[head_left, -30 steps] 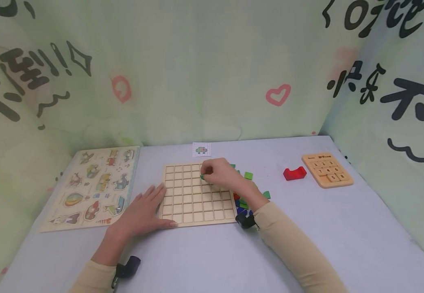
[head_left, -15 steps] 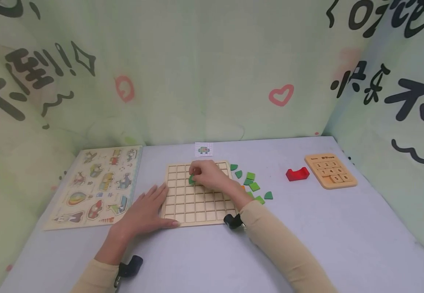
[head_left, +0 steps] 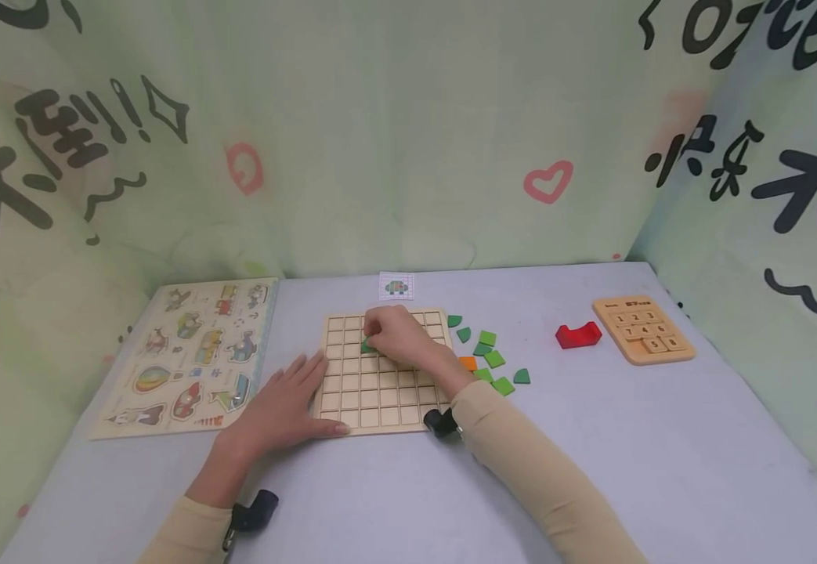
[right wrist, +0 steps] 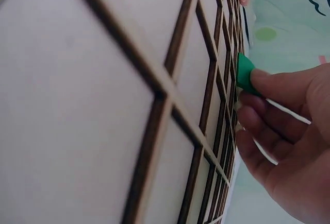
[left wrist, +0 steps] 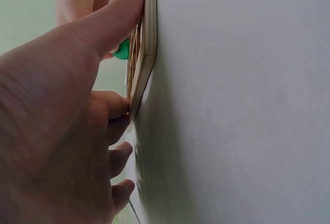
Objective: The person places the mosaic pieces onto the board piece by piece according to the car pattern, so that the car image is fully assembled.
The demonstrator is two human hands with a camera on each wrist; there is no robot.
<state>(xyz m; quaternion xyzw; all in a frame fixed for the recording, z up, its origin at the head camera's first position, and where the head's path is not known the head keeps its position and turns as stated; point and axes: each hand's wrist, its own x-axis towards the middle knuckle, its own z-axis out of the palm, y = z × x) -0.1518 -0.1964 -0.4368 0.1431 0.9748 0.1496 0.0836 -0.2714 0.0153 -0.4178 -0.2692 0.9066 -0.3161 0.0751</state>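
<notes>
A wooden grid board lies on the white table. My left hand rests along its left side with the fingers extended, the thumb over the front left corner. Thumb and fingers of my right hand pinch a small green tile with a rounded edge. In the right wrist view the tile sits right at the grid's ridges, tilted up from the surface. From the head it shows in the upper left part of the board, partly covered by the fingertips. The left wrist view catches the green tile beyond my left thumb.
Loose green tiles and an orange tile lie right of the board. Behind it is a small picture card. A picture puzzle board lies at left. Farther right are a red curved block and a wooden number puzzle.
My right hand has carried the green tile leftward over the board and lowered it slightly, uncovering more loose tiles on the right. My left hand has stayed on the board's edge.
</notes>
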